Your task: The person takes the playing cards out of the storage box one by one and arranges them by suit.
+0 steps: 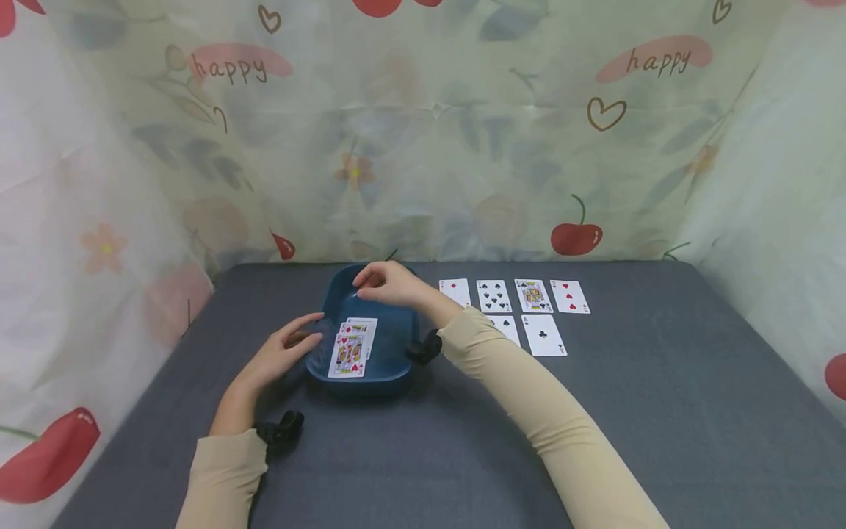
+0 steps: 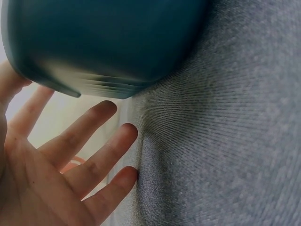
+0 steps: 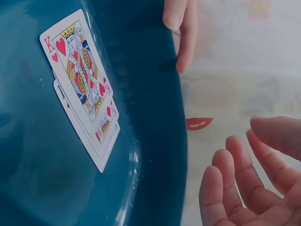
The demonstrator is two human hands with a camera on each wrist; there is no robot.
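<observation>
Grey fabric-covered table (image 1: 661, 411), enclosed on three sides by translucent curtain (image 1: 423, 132) printed with cherries, hearts, flowers and "happy".

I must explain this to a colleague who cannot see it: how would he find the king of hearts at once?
On the grey table, look left of the cards laid face up to the blue tray. The king of hearts lies inside on top of a small pile, the only cards in a container.
</observation>
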